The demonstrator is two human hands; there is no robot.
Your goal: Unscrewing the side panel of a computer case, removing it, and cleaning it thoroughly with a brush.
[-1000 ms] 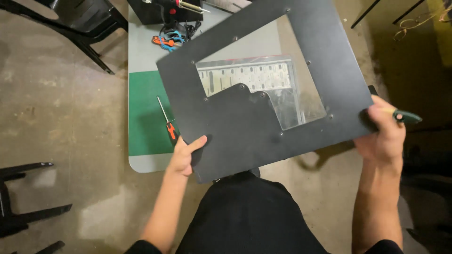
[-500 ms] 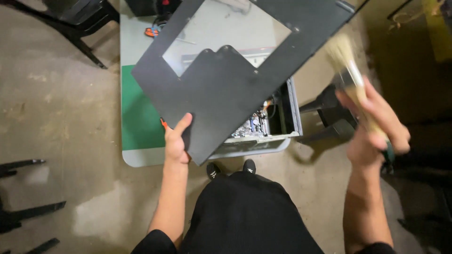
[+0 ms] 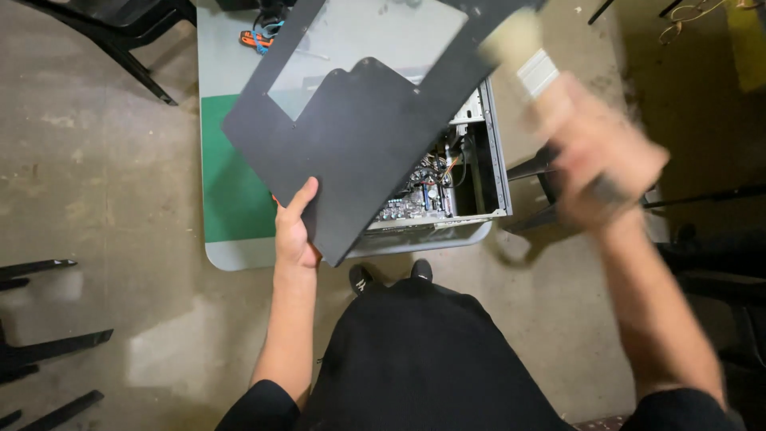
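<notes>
overhead, one dark side panel [image 3: 363, 148] with a single see-through window is held tilted above one open computer case [image 3: 447, 187]. the left hand [image 3: 295, 231] grips the panel's lower edge, thumb laid up over the dark face and the other fingers hidden behind it, so it is pinching that edge. the right hand [image 3: 598, 156] is blurred by motion; it is curled around the handle of one paintbrush [image 3: 523, 52], whose pale bristles and shiny metal band stand above the fist, just at the panel's right edge. whether the bristles touch the panel cannot be told.

the case lies on its side on one grey table [image 3: 239, 255], with its circuit board and coloured wires showing below the panel. one green mat [image 3: 231, 187] covers part of the table to the left of the case. at the table's far end sits a small cluster of orange and blue tools [image 3: 259, 36], too small to count surely. two dark shoes [image 3: 387, 275] show on the concrete floor [image 3: 96, 207] just at the table's near edge. black chair legs [image 3: 48, 335] stand at the left, well apart from the table.
</notes>
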